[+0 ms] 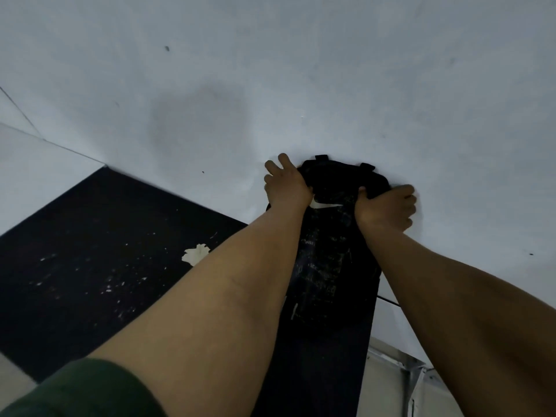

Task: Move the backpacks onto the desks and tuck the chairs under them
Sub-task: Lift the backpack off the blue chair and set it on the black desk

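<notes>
a pale grey-white wall [270, 70] fills most of the view, with a faint dark smudge near its middle and a few small specks. below it on the left lies a black surface [90, 251], flecked with white scratches and carrying a torn cream patch [196, 253] near its right edge; whether it is a desk top cannot be told. a second long black panel [325, 341] runs from the bottom of the frame up toward the wall, between the person's two bare forearms. pale floor and a bit of grey metal frame [415, 371] show at the lower right.

the black backpack [337, 182] sits at the far end of that panel, pressed up against the wall, with two short strap loops sticking up from its top and a white swoosh mark on its front. the left hand [285, 185] clamps the bag's left side, thumb on the front and fingers spread behind, touching the wall. the right hand [386, 207] is curled into a fist around the bag's right side. a dark green sleeve [84, 389] covers the left upper arm at the bottom corner. a thin black cord [388, 300] pokes out just beside the right forearm.
</notes>
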Motion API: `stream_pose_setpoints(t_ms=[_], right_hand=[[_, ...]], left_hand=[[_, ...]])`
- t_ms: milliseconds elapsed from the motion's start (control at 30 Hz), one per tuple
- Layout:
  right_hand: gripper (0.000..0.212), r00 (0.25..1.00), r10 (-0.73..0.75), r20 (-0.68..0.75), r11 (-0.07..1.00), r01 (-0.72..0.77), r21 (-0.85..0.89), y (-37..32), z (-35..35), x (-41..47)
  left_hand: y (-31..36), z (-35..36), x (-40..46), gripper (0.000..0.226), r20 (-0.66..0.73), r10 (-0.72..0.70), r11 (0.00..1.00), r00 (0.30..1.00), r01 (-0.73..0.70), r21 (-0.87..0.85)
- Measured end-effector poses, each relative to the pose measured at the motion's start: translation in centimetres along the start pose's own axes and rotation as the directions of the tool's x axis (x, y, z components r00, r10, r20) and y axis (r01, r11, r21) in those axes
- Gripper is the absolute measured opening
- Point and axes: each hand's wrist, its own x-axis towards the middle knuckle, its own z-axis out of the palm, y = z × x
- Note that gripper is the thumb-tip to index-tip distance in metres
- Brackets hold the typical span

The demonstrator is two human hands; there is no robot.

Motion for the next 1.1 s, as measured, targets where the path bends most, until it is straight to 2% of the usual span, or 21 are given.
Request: stream_pose_setpoints(t_ms=[67,133,200,300,367,433,500,567,733,900,1100], right_hand=[[0.076,0.99,-0.11,-0.09,0.993,0.106,-0.055,-0.7,-0.2,-1.1],[0.076,0.951,-0.278,-0.134,0.958,0.264,-0.111,-1.3,-0.3,-2.3],[0.072,0.891,-0.44,-0.112,0.893,0.423,-0.152,-1.9,-0.4,-3.5],[0.056,0.794,-0.605,-0.053,0.79,0.592,-0.159,-2.9,-0.5,-5.8],[0.045,0.745,-0.667,-0.005,0.736,0.659,-0.155,-3.1,-0.4,-7.2],[0.029,0.712,-0.697,0.083,0.709,0.702,-0.072,-2.9,-0.1,-8.7],[0.013,0.719,-0.644,0.261,0.758,0.647,0.085,-2.1,0.5,-10.2],[0.006,0.704,-0.544,0.456,0.826,0.545,0.144,-0.9,1.4,-11.7],[0.025,0.518,-0.363,0.774,0.835,0.549,0.025,3.9,3.8,-17.1],[0.023,0.312,-0.12,0.942,0.774,0.624,-0.108,8.3,4.9,-24.2],[0.024,0.221,-0.037,0.975,0.74,0.661,-0.122,12.8,4.3,-33.3]], left_hand=[[0.0,-0.1,-0.3,0.095,0.064,-0.006,0.989,0.998,0.015,-0.146],[-0.1,-0.5,-0.8,0.09,0.124,0.061,0.983,0.99,-0.038,-0.181],[-0.4,-1.0,-1.4,0.078,0.169,0.111,0.979,0.979,-0.078,-0.188],[-0.8,-2.1,-2.9,0.069,0.277,0.156,0.987,0.948,-0.137,-0.087],[-1.1,-3.0,-4.0,0.057,0.354,0.155,0.985,0.923,-0.172,0.017],[-2.1,-3.7,-5.2,0.044,0.402,0.14,0.979,0.905,-0.188,0.083],[-3.8,-4.4,-6.6,0.036,0.434,0.093,0.977,0.896,-0.166,0.133],[-5.9,-4.9,-8.4,0.035,0.469,0.038,0.977,0.883,-0.131,0.167],[-13.4,-4.7,-15.3,0.04,0.5,-0.081,0.99,0.862,0.012,0.141],[-21.2,-3.6,-22.1,0.047,0.488,-0.307,0.95,0.817,0.234,0.206],[-28.2,-2.9,-32.3,0.035,0.482,-0.359,0.933,0.8,0.33,0.147]])
